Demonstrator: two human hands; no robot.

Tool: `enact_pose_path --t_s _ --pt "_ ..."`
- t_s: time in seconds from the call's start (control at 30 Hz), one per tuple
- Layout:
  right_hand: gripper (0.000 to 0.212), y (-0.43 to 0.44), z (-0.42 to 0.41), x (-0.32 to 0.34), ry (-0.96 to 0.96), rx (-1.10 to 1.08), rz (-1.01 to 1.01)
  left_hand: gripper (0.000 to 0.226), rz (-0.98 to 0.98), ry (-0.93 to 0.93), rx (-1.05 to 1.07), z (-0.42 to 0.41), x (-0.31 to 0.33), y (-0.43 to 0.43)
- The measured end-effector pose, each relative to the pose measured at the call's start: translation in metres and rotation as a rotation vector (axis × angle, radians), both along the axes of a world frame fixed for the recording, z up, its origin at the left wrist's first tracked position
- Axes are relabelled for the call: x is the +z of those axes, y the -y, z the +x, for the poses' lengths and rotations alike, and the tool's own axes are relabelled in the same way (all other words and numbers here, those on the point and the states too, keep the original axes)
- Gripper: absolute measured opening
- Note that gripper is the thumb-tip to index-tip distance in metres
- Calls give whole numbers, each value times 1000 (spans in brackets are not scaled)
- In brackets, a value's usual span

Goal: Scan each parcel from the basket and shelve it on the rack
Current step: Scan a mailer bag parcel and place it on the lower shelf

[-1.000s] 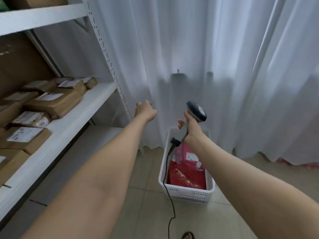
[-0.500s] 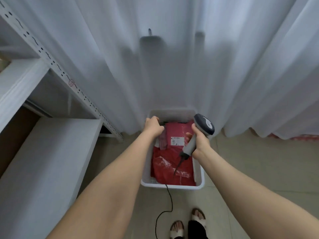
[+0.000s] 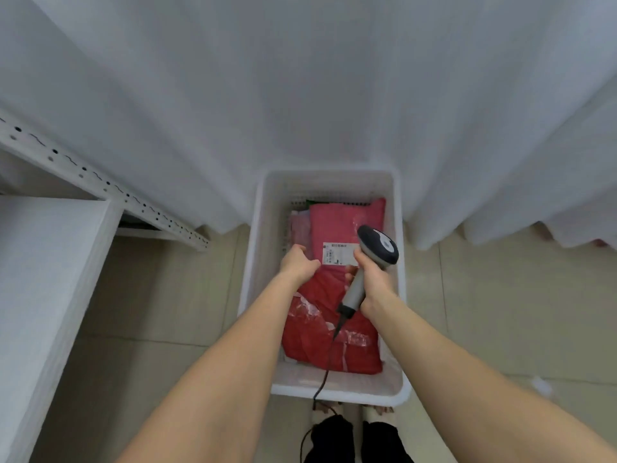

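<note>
Where the pink parcel (image 3: 337,225) lies inside the basket (image 3: 257,262), atop a red parcel (image 3: 320,342), our left hand (image 3: 298,262) curls its fingers round the pink one's left edge. Our right hand (image 3: 375,279) grips the scanner (image 3: 379,245) above the basket's right side, its cable (image 3: 329,365) trailing over the near rim. Left of the basket stands the rack (image 3: 43,279); behind it hangs a curtain (image 3: 300,95).

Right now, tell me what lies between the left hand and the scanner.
In the head view, the white label on the pink parcel lies between the left hand and the scanner, inside the basket.
</note>
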State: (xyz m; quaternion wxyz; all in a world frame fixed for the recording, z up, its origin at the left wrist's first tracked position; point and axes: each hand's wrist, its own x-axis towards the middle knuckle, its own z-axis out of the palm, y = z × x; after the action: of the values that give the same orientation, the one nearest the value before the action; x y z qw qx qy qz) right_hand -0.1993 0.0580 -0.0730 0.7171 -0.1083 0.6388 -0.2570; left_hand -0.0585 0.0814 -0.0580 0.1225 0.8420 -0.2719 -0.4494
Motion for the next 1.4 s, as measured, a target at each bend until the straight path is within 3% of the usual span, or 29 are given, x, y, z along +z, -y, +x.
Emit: enact_pose_path --t_s 0.23,0.5,0.63,0.7,0.83,0.97,1.27,1.4 --pt "26 32 16 -158 -3 -5 52 66 -23 -73 114 19 -175 34" --pt "30 56 17 -271 -26 -4 62 108 -35 -115 256 26 -323 76" --pt "32 63 15 -287 -36 -1 47 62 -60 -157 373 21 -343 86" --pt "31 66 14 -286 -34 -5 41 54 -76 -155 399 20 -342 84" --pt "31 68 12 -269 -30 2 20 48 -186 -286 431 19 -316 76" --pt "30 63 14 -223 15 12 -3 47 -283 -294 489 26 -253 73" --pt "26 30 24 -40 50 -21 3 47 -371 -186 521 63 -47 36" --pt "19 12 20 50 12 16 -23 58 -356 -148 535 77 47 10"
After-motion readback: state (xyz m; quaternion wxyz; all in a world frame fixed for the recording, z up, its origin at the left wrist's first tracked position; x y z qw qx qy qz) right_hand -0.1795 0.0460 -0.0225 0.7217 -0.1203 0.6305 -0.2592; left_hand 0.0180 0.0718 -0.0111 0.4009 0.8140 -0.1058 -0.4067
